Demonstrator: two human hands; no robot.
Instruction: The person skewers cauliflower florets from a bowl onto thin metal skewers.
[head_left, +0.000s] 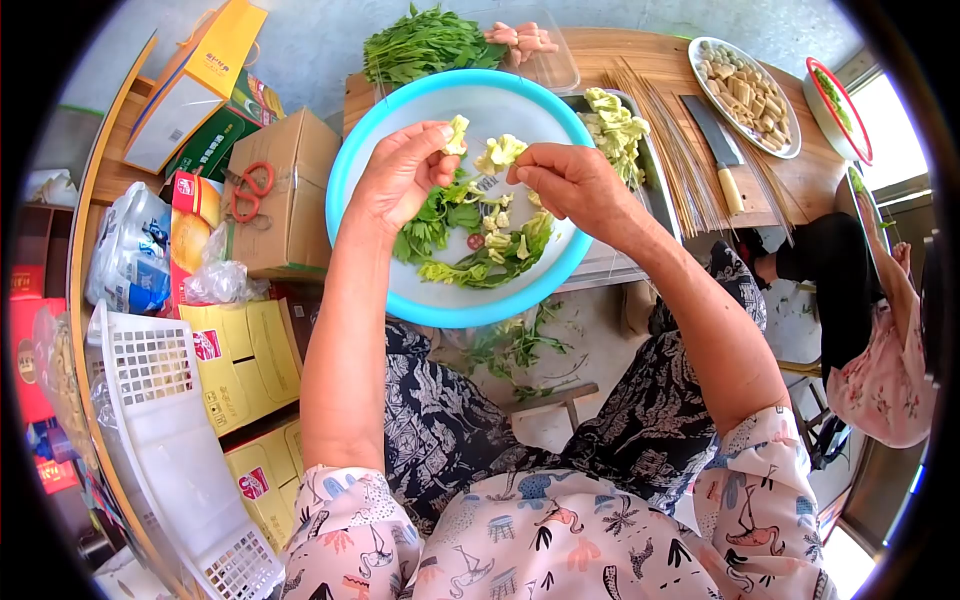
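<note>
My left hand (405, 172) pinches a small pale cauliflower floret (456, 135) between thumb and fingers. A larger cauliflower floret (499, 153) is gripped in my right hand (567, 183), a short gap away from the first one. Both hands are above a white basin (362, 215) with a wide blue rim. Inside the basin lie leafy greens (445, 215), pale floret scraps and cut stalks. More cauliflower (614, 130) is heaped in a metal tray (655, 190) just right of the basin.
Behind the basin are a pile of greens (430, 42) and a plastic box of pink meat (524, 40). Bamboo skewers (675, 150), a cleaver (712, 130) and an oval plate (793, 148) occupy the right. Red scissors (252, 192) rest on a carton (290, 150). Another person (880, 370) sits at right.
</note>
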